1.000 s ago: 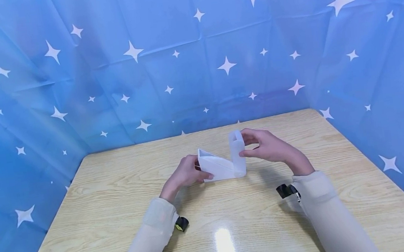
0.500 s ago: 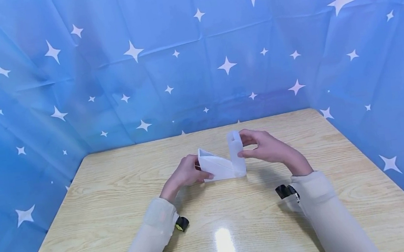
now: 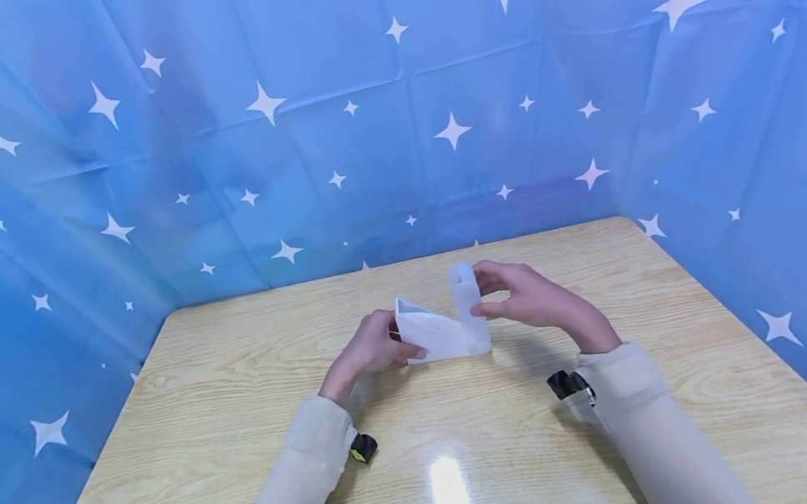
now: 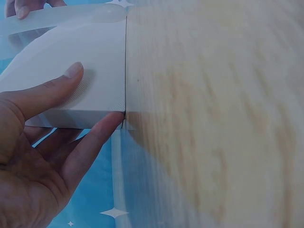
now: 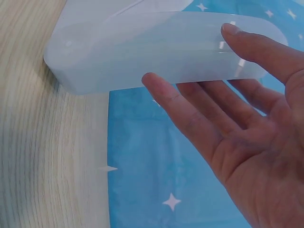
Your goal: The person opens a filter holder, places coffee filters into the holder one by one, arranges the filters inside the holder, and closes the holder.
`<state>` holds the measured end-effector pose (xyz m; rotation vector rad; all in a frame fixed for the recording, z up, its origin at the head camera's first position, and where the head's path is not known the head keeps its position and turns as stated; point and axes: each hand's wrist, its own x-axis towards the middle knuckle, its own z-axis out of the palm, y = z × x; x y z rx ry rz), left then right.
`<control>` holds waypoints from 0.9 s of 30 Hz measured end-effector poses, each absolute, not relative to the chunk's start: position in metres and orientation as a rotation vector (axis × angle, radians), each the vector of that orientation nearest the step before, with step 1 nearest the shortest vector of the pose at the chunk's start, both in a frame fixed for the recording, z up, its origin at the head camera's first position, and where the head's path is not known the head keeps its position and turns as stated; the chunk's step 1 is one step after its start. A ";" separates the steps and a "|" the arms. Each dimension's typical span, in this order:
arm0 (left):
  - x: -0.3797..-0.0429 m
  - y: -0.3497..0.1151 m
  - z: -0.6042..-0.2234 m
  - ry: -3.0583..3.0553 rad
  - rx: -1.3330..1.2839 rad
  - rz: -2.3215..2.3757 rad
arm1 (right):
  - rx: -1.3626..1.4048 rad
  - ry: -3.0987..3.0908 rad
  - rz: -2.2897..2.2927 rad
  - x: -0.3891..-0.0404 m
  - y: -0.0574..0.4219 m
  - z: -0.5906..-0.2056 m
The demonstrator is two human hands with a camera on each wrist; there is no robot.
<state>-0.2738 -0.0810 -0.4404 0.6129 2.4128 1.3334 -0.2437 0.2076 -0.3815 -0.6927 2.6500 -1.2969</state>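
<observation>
A small white open-topped box (image 3: 425,335) with a slanting top edge, like a magazine holder, stands on the table. My left hand (image 3: 373,344) holds its left end, the thumb lying on the near face in the left wrist view. Against the box's right, low end stands a tall translucent plastic case (image 3: 471,323) with rounded corners, its top tilted a little to the left. My right hand (image 3: 533,295) grips the case near its upper part, thumb on one side and fingers on the other. The case's foot appears to touch the table.
The light wood table (image 3: 241,406) spreads around both hands, with a bright light reflection near its front. A blue cloth with white stars (image 3: 330,143) hangs behind and at both sides. Black wrist cameras (image 3: 569,384) sit on the sleeves.
The top of the translucent case has tipped slightly left, and my right hand has moved left with it. My left hand and the white box have stayed in place.
</observation>
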 end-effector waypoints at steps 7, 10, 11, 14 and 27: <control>-0.274 -0.081 -0.441 2.413 0.622 1.330 | -0.688 2.654 -1.285 -0.244 0.205 -0.383; -0.274 -0.081 -0.441 2.412 0.623 1.333 | -0.693 2.647 -1.288 -0.244 0.205 -0.383; -0.274 -0.081 -0.441 2.412 0.624 1.334 | -0.698 2.647 -1.288 -0.244 0.204 -0.383; -0.274 -0.081 -0.440 2.413 0.623 1.334 | -0.715 2.652 -1.282 -0.244 0.203 -0.383; -0.275 -0.081 -0.440 2.409 0.629 1.334 | -0.734 2.693 -1.229 -0.243 0.198 -0.385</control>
